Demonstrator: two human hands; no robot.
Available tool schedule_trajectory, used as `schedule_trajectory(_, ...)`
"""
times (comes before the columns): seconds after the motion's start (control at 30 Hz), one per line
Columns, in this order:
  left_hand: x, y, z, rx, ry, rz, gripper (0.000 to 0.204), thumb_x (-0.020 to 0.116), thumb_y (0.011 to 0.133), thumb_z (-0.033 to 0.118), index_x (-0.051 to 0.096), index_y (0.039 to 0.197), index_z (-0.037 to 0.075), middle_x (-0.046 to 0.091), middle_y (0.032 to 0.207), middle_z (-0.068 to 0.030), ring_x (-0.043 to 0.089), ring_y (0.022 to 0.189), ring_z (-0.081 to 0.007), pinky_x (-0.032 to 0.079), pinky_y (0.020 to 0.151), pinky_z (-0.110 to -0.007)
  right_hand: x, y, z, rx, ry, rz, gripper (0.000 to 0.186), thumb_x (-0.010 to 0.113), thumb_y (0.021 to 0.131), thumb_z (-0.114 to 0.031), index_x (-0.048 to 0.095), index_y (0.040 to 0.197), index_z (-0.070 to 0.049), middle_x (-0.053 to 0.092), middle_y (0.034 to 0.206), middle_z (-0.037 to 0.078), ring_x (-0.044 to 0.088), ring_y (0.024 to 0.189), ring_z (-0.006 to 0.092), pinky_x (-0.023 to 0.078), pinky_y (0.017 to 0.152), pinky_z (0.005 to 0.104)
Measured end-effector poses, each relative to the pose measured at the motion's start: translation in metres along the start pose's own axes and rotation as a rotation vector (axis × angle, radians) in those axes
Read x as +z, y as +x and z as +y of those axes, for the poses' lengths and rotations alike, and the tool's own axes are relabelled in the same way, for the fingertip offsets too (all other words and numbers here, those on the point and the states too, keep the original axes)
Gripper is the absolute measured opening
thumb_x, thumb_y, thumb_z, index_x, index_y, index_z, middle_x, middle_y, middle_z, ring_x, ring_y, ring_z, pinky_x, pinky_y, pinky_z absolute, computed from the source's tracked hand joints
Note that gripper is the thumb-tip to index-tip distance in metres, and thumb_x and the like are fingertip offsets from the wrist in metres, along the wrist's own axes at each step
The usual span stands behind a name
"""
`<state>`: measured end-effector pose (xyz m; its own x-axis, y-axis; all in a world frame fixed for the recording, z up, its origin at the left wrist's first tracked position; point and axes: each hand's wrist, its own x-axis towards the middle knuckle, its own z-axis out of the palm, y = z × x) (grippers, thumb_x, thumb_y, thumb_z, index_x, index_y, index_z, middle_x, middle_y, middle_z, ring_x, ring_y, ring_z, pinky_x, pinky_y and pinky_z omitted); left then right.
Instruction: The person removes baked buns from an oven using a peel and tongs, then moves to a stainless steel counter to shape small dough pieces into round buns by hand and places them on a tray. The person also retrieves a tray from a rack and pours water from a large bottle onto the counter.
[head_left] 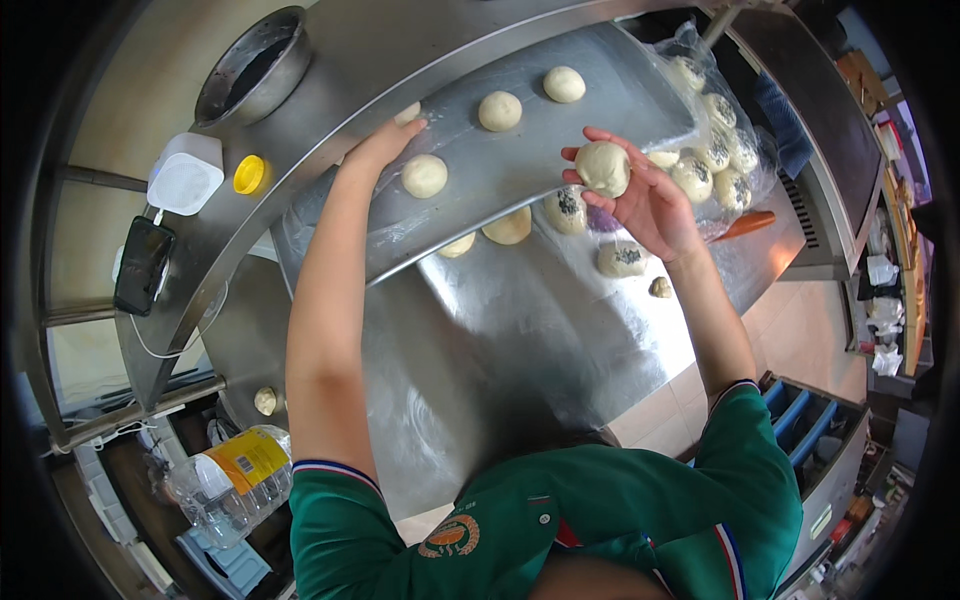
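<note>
My right hand (650,200) is turned palm up at the right end of the metal tray (560,140), and a pale round dough ball (603,168) rests in its fingers. At the tray's far left edge my left hand (380,145) curls over another dough ball (408,113), which is partly hidden by the fingers. Between the hands, smooth dough balls sit spaced apart on the tray, one of them a dough ball (424,176) close beside my left wrist. Below my right hand lie a bun with dark seeds (622,260) and a small dough scrap (661,288).
A plastic bag of seed-topped buns (715,150) stands right of the tray. Behind at left, the raised shelf holds a metal bowl (255,68), a white device (186,174), a yellow lid (249,175) and a phone (146,265). A large plastic bottle (235,480) is at lower left.
</note>
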<state>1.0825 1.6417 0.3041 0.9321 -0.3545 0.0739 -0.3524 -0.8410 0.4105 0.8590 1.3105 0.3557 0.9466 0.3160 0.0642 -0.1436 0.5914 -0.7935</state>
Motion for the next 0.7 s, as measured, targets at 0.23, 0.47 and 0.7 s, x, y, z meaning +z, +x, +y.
schedule_trajectory(0.23,-0.05,-0.11,0.059,0.139,0.109,0.138,0.058,0.071,0.089,0.031,0.055,0.137,0.002,0.062,0.127,-0.0222,0.056,0.125,-0.0398,0.039,0.112,-0.049,-0.007,0.077,-0.019,-0.221,-0.834,0.116,0.044,0.062,0.1,-0.024,0.054,0.138,-0.003,0.061,0.134,0.016,0.061,0.121,0.0276,0.054,0.095,0.037)
schedule_trajectory(0.47,-0.012,-0.309,0.066,0.381,0.062,0.802,0.024,0.07,0.082,0.026,0.072,0.098,0.007,0.065,0.107,-0.0102,0.061,0.097,-0.0298,0.047,0.093,-0.047,-0.107,0.226,0.003,-0.091,-1.932,0.011,0.027,0.062,0.094,-0.014,0.065,0.118,-0.001,0.07,0.101,0.024,0.067,0.095,0.0418,0.053,0.083,0.0482)
schedule_trajectory(0.7,0.005,-0.396,-0.094,-0.579,0.274,0.767,0.06,0.07,0.089,0.022,0.046,0.139,-0.001,0.029,0.156,-0.031,0.03,0.142,-0.0526,0.031,0.116,-0.054,-0.11,0.289,0.018,-0.433,-2.56,0.012,0.044,0.052,0.1,-0.039,0.065,0.125,-0.004,0.064,0.123,0.024,0.06,0.113,0.0435,0.046,0.099,0.0506)
